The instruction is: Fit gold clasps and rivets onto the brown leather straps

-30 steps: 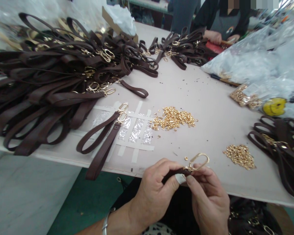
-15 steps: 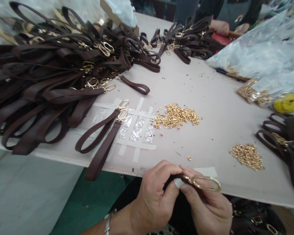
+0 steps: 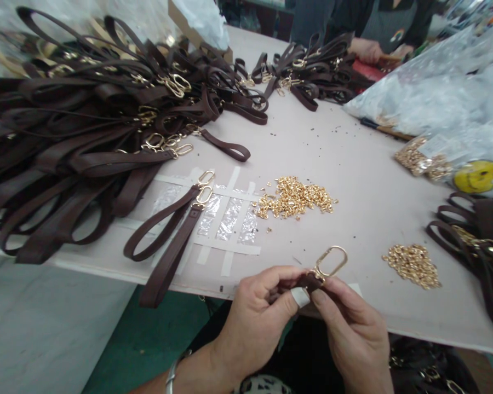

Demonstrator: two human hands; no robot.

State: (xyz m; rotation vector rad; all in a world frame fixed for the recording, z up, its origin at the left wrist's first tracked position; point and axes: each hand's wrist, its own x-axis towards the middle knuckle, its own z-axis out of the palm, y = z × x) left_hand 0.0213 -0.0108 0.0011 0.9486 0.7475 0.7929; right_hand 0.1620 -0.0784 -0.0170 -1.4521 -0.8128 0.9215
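Both my hands pinch the end of a dark brown leather wrist strap (image 3: 312,281) above the table's front edge. A gold oval ring clip (image 3: 332,261) stands up from that end. My left hand (image 3: 258,317) grips from the left, with white tape around its thumb. My right hand (image 3: 351,328) closes on the strap from the right, thumb in front. The rest of the strap is hidden behind the fingers. Just beyond my hands lies a loose heap of small gold rivet-like pieces (image 3: 296,197). Two finished-looking straps (image 3: 176,246) lie to the left.
A big pile of brown straps (image 3: 86,120) covers the left of the table (image 3: 287,148). A second gold heap (image 3: 411,265) and more straps (image 3: 476,235) are on the right. Plastic bags (image 3: 443,87) fill the back right, near a co-worker's hands (image 3: 365,50).
The strap end has been turned, so the gold ring now points up and away instead of right. My right hand has shifted slightly, uncovering more of the brown leather end.
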